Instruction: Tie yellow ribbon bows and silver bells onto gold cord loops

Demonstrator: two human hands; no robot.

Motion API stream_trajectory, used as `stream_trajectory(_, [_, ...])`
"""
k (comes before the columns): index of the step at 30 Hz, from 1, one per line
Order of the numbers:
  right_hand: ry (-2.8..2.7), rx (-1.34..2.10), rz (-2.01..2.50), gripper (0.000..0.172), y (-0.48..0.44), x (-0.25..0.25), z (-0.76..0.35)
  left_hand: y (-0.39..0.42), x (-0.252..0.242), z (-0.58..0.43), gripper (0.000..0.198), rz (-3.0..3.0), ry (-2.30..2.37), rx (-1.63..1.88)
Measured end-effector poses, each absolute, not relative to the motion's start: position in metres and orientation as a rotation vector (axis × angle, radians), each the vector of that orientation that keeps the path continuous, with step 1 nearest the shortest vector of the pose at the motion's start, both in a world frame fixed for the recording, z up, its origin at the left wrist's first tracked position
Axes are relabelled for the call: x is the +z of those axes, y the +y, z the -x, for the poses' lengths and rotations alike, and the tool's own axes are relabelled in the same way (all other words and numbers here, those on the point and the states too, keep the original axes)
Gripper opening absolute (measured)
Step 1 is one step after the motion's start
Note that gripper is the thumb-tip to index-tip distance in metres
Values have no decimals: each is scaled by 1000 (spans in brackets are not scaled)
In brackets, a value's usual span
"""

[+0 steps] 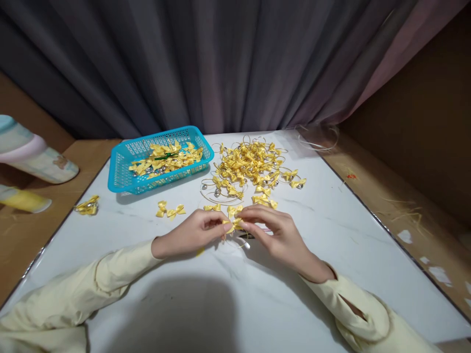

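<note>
Between my two hands, above the white table, is a small yellow ribbon bow [233, 225]. My left hand [196, 229] pinches its left side between thumb and fingers. From the right, my right hand [275, 234] grips the other side of the same bow. A thin looped cord [239, 243] with a whitish end hangs just below the fingers. Partly hidden behind my right hand lies a slim dark tool [247, 236], whose kind I cannot make out. Loose yellow bows [175, 211] lie just beyond my hands, some of them close to my fingertips.
A blue plastic basket [125, 189] holding yellow bows and silver bells stands at the back left. Right of it is a heap of bows on looped cords [250, 162]. A small bow bundle [87, 206] lies near the left edge. A tumbler [40, 157] is further left.
</note>
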State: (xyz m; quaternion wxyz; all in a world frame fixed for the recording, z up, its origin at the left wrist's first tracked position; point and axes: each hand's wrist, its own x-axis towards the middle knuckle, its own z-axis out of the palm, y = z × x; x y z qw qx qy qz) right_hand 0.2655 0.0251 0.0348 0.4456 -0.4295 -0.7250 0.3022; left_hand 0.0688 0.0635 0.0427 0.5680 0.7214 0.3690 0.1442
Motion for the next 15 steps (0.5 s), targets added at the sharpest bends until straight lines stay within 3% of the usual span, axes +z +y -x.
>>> stream_trajectory(15, [-974, 825, 1103, 16, 47, 58, -313, 71, 37, -65, 26, -1703, 993, 371])
